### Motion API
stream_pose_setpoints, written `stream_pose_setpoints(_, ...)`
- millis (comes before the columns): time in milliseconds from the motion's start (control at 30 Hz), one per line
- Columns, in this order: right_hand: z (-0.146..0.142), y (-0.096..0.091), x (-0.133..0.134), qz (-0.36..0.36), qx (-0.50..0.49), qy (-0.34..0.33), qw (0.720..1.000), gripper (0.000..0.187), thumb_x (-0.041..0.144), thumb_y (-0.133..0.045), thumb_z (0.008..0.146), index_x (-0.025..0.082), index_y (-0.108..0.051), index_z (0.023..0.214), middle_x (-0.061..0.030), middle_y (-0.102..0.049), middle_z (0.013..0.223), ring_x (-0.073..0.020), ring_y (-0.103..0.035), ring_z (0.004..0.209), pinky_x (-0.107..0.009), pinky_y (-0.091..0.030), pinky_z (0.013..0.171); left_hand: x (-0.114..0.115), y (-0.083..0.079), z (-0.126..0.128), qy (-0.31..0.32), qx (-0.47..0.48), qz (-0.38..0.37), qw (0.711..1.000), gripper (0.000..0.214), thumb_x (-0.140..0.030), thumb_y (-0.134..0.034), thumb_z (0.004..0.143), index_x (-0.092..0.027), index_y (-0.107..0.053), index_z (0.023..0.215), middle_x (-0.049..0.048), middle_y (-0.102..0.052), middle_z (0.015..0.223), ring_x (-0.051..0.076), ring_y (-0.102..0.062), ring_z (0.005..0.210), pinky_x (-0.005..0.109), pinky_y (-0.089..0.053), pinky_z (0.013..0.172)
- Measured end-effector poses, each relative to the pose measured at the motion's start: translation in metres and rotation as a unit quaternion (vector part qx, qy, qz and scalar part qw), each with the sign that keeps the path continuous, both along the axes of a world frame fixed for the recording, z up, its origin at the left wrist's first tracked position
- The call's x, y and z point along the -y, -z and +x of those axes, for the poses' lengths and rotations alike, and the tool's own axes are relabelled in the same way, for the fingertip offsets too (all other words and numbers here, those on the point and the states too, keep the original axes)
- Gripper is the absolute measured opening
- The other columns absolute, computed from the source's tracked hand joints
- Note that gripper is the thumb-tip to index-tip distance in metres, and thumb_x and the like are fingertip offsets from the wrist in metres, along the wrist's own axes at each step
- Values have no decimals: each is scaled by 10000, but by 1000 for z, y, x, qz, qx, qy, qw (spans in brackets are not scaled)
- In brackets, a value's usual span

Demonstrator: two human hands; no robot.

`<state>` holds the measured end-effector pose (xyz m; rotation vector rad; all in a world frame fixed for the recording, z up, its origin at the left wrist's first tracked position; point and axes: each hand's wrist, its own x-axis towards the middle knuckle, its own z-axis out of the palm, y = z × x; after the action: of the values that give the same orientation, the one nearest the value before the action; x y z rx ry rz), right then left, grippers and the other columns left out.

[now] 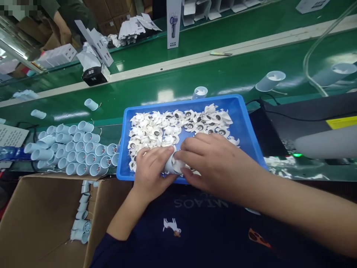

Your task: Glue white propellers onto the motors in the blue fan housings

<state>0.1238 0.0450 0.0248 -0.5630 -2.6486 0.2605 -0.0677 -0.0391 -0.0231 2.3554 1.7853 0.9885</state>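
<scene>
Blue tray (pixel 245 123) holds white fan blades (pixel 167 126); cardboard box (pixel 41 219) holds tubes (pixel 80 223).

left hand (pixel 152 169) hides much of the tube (pixel 170 166).

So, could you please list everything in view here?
tray: one, blue, centre.
fan blades: many, white, heaped in the tray.
stacked tubes: dozens, pale blue, left of the tray.
cardboard box: one, brown, lower left, tubes inside.
conveyor belt: one, green, behind the tray.
product box: one, white, upright, far side.
held tube: one, pale, over the tray's near edge.
left hand: one, bare, gripping the held tube.
right hand: one, bare, gripping the held tube.
</scene>
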Motion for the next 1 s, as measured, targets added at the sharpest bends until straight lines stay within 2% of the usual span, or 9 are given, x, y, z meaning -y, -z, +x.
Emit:
stream_pose_setpoints(133,-2,7,-3,-83,-78,-23,993,135,181,-633,889,148,-681,1010,-58,-570,898,-216,-515,841,-349,-365,741,0,1,-1,-8,32,22,999,534,-300,-709,831,-250,-535,1333,91,-735,1206,261,-700,1095,427,-451,1004)
stream_pose_setpoints(267,-4,13,-4,-63,-74,4,995,95,191,-689,880,194,-706,973,-41,-537,833,-200,-454,775,-329,-312,696,-1,2,0,-32,26,52,998,523,-304,-719,821,-249,-552,1314,89,-743,1182,263,-709,1069,435,-460,1001)
stream_pose_setpoints(433,-1,8,-5,-119,-166,-2,979,174,134,-660,816,119,-691,986,-58,-532,878,-192,-507,824,-315,-374,726,-2,-5,2,-56,21,22,998,538,-291,-726,815,-263,-546,1322,77,-736,1203,263,-698,1096,464,-411,1059)
stream_pose_setpoints(600,-9,8,-9,-57,-83,15,995,19,152,-701,854,165,-710,866,-42,-520,803,-189,-435,748,-318,-280,676,-7,-7,8,-47,-23,71,996,515,-244,-703,822,-245,-554,1315,88,-739,1190,259,-698,1103,463,-427,1047)
stream_pose_setpoints(700,-14,10,-18,-131,-51,20,990,80,173,-730,857,171,-712,779,-39,-507,789,-172,-424,740,-297,-265,668,-13,-3,13,-60,-10,106,992,489,-211,-681,835,-238,-564,1309,97,-740,1181,259,-699,1104,440,-481,975)
stream_pose_setpoints(800,-10,11,-24,-187,-72,26,979,47,243,-776,842,204,-760,862,-42,-511,825,-175,-460,779,-291,-296,692,-19,0,12,-67,9,96,993,488,-267,-716,835,-246,-574,1302,102,-740,1183,269,-702,1091,447,-501,953)
stream_pose_setpoints(900,1,13,-21,-148,-167,16,975,232,376,-707,905,183,-741,782,-54,-507,815,-188,-477,793,-318,-334,729,-23,-2,5,-79,24,83,993,561,-349,-769,814,-253,-558,1325,110,-730,1204,277,-702,1070,479,-487,987)
stream_pose_setpoints(933,5,15,-19,-119,-190,16,974,268,428,-678,919,183,-745,835,-70,-533,864,-210,-494,835,-345,-354,765,-24,-3,3,-74,25,83,993,597,-372,-777,810,-255,-541,1346,111,-724,1217,278,-700,1074,497,-469,1020)
stream_pose_setpoints(1000,13,17,-16,-50,-203,29,978,351,498,-633,932,191,-723,1076,-109,-577,1022,-273,-515,956,-421,-369,849,-27,-9,-3,-44,12,89,995,660,-409,-780,810,-261,-500,1389,110,-706,1254,283,-681,1124,537,-394,1106)
